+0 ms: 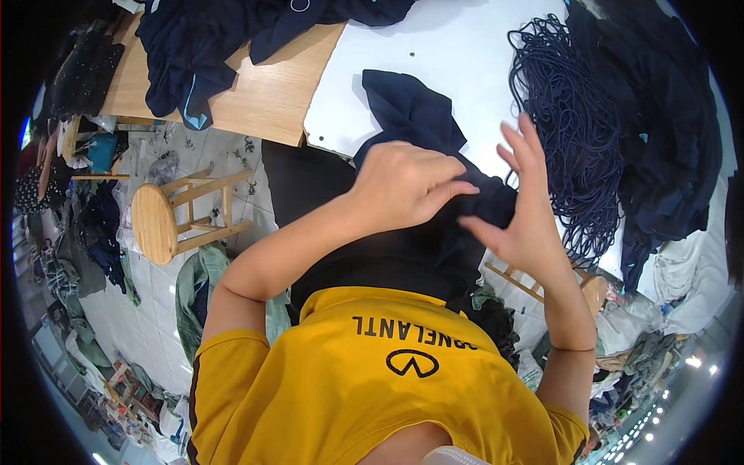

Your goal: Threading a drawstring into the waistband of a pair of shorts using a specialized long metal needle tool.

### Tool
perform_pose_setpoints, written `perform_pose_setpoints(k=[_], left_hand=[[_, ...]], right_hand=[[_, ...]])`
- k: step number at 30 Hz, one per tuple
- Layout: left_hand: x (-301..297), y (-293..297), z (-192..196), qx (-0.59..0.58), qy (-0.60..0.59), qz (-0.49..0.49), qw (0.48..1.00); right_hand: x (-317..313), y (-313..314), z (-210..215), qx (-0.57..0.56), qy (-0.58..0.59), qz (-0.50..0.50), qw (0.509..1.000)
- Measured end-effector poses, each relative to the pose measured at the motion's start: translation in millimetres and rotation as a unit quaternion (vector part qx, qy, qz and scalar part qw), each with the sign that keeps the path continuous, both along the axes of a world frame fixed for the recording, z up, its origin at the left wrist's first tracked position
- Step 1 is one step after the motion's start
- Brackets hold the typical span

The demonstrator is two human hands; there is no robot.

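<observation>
The left hand is curled, its fingers pinching a fold of the dark navy garment that lies at the near edge of the white surface and spills off toward the person's lap. The right hand is spread open just beside it, its thumb touching the cloth and its fingers released. A tangle of navy cord lies near the right edge. A wooden stool stands on the floor.
</observation>
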State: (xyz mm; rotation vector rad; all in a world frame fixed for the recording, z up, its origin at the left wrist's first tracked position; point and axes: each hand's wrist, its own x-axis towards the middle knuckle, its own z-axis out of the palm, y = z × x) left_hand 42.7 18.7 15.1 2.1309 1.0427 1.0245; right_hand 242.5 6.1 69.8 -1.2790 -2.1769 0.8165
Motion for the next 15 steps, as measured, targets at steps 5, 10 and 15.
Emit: perform_pose_setpoints(k=[5, 10, 15], left_hand=[[-102.3, 42.4, 17.0, 0.262, 0.175, 0.119, 0.942], [-117.3, 77.2, 42.0, 0.318, 0.230, 0.093, 0.915], [-4.2, 66.7, 39.7, 0.408, 0.082, -0.020, 0.909]], right_hand=[[80.1, 3.1, -59.3, -0.136, -0.179, -0.254, 0.941], [37.5, -48.1, -44.2, -0.092, -0.118, -0.042, 0.988], [-6.7, -5.1, 15.4, 0.188, 0.016, -0.056, 0.980]])
